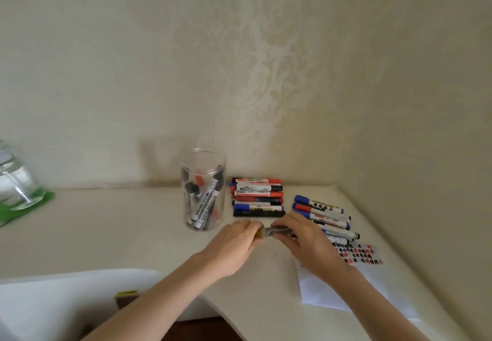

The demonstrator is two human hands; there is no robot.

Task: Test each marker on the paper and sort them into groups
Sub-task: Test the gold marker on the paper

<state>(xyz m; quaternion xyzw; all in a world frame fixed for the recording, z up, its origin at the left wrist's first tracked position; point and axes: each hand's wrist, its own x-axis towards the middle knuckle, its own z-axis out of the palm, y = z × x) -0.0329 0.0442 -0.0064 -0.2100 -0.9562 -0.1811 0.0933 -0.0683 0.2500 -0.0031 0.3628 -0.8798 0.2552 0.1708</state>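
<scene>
Both hands held one marker (pixel 277 232) level just above the pale worktop (pixel 133 234), in front of the clear jar (pixel 203 191). The left hand (pixel 234 247) had its fingers curled round the marker's left end, where a yellowish part showed (whether cap or barrel end I could not tell), and the right hand (pixel 311 245) gripped the grey printed barrel from the other side.

The jar stood upright and open near the wall, with several markers leaning inside it. Just to its right lay a stacked group of markers (pixel 258 197), red, blue and black caps among them, parallel to the wall. Further right a second group (pixel 326 218) lay in a slanted row, partly behind the right hand. The paper (pixel 332 295) lay under the right wrist, and red and black test strokes (pixel 359 254) marked its far end, just beside the second group.

At the far left a glass vessel (pixel 16 181) sat on something green (pixel 26 205).
</scene>
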